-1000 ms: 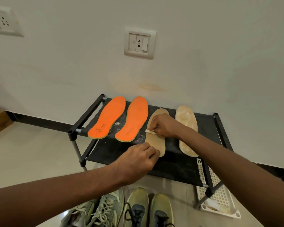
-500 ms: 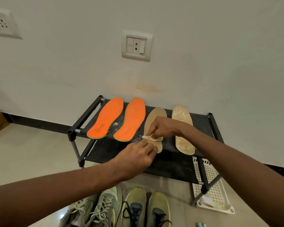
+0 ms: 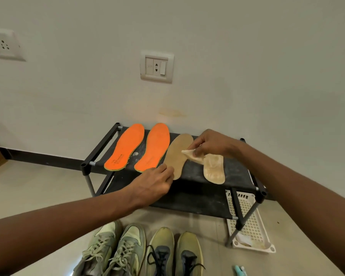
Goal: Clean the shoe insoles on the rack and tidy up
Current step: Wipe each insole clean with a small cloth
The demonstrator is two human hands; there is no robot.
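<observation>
Head view, only one: right hand has come up off the left tan insole since half a second ago; it was low on that insole near the heel end, now it sits above the gap between the two tan insoles, up toward the wall end. Right grip is closed, fingers and thumb pinching a crumpled pale wipe that hangs just over the upper part of the right tan insole; can't tell whether the wipe touches it. Left hand has barely moved: fingers loosely curled, fingertips resting at the near edge of the left tan insole by its heel, holding nothing that I can see, looks like it's just steadying it. All four insoles lie flat side by side on the top shelf of the black shoe rack: two orange insoles on the left, two tan on the right. White powdery smears on the shelf between them. Read: stroke on the left tan insole looks finished, wipe is shifting to the right tan one, which looks glossy and blotchy. So cleaning is mid-way at best; tidy-up not started. Two pairs of shoes on the floor in front, white plastic basket on the floor under the right end of the rack.
</observation>
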